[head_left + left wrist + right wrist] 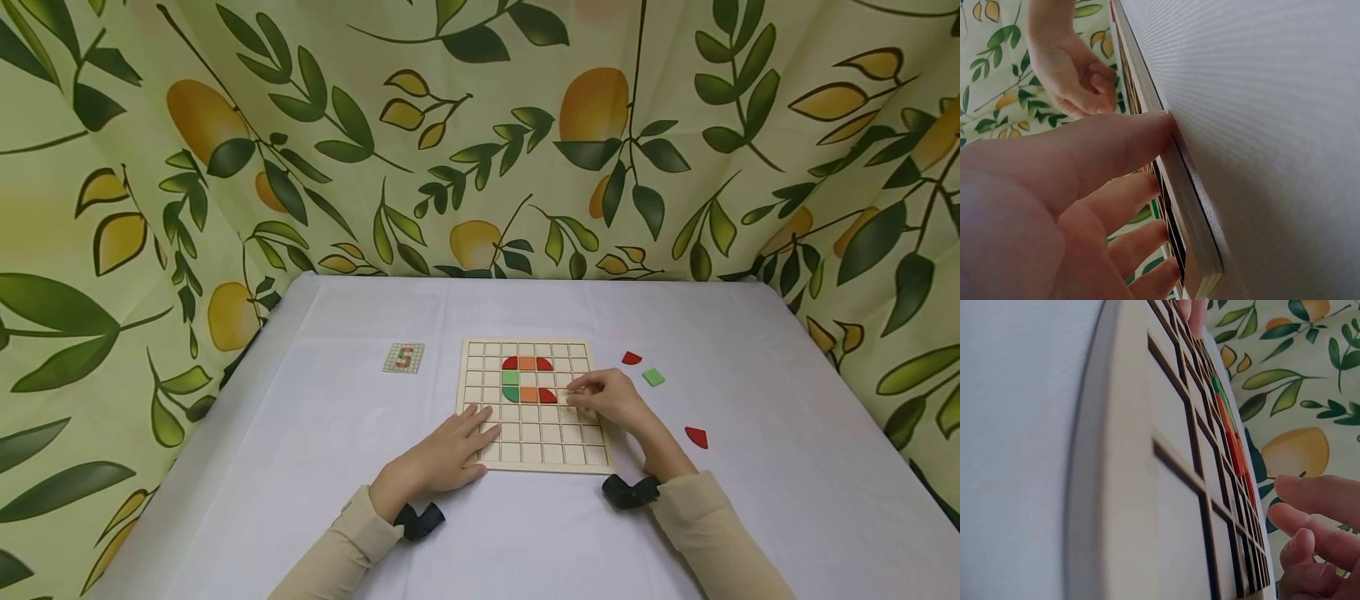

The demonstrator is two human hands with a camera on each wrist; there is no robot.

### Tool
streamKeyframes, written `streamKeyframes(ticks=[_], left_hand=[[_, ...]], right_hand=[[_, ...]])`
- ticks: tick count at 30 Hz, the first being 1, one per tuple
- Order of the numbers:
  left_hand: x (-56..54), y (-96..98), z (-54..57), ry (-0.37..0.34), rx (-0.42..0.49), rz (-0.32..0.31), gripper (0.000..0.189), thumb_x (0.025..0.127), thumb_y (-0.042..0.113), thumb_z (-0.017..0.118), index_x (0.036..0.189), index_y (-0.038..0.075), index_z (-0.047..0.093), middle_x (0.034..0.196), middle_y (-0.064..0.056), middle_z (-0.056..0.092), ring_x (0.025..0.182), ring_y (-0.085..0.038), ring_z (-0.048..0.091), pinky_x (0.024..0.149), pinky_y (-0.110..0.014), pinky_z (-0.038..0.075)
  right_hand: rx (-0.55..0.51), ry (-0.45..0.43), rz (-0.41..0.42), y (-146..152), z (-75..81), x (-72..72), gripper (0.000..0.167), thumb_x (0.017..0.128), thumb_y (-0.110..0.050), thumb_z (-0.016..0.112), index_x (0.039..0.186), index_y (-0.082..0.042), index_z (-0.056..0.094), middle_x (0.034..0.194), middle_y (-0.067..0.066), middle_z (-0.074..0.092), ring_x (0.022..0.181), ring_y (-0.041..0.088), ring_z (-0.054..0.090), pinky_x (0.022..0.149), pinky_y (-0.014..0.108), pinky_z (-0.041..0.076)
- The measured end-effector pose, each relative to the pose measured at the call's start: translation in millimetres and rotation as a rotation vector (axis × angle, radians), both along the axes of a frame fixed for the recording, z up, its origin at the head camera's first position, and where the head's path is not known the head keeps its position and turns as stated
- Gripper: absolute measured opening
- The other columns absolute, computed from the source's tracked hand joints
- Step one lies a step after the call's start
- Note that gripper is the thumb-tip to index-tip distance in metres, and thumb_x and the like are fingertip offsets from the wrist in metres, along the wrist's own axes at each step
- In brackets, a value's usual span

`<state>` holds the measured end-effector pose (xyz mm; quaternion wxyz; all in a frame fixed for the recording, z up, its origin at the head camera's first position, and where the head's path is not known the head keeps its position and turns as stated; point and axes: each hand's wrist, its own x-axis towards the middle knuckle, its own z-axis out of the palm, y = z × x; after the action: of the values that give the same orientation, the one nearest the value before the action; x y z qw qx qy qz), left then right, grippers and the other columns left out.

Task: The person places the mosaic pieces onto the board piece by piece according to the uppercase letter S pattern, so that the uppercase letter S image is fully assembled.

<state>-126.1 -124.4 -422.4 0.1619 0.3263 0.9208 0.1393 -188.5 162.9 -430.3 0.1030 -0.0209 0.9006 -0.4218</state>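
A square wooden grid board [536, 468] lies on the table with red, orange and green tiles set in its upper middle cells. My left hand [446, 450] rests on its lower left corner, fingers spread; in the left wrist view the thumb [1141, 134] presses along the board's side edge. Over the right side of the board is my right hand [611, 396], fingertips just right of a red quarter-round tile [547, 396]. In the right wrist view that hand's fingers [1316, 500] are loosely bent with nothing between them.
Right of the board lie a red quarter-round tile [632, 358], a green square tile [653, 377] and another red tile [697, 437]. A small pattern card [403, 358] sits to its left on the white tablecloth [337, 400]. A leaf-and-fruit curtain [495, 150] hangs behind.
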Motion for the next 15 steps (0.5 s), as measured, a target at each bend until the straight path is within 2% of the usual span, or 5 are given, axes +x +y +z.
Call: streamKeyframes(ticks=[10,15], left_hand=[[1.1,0.4,2.0,-0.01,0.002,0.007,0.056,0.097,0.024,0.055,0.149,0.012,0.038,0.161,-0.013,0.024,0.152,-0.034,0.016,0.123,-0.051,0.023],[1.0,0.3,1.7,-0.012,0.002,0.012,0.056,0.097,0.024,0.055,0.149,0.012,0.037,0.162,-0.012,0.024,0.152,-0.033,0.016,0.123,-0.05,0.023]], right_hand=[[-0.023,-0.001,-0.053,20,-0.3,8.0,0.029,0.085,-0.018,0.071,0.105,0.003,0.071,0.067,-0.002,0.048,0.065,0.011,0.043,0.053,0.02,0.036],[0.001,0.009,-0.085,28,1.1,9.3,0.03,0.086,-0.019,0.071,0.106,0.003,0.07,0.068,-0.001,0.048,0.067,0.013,0.043,0.054,0.02,0.035]])
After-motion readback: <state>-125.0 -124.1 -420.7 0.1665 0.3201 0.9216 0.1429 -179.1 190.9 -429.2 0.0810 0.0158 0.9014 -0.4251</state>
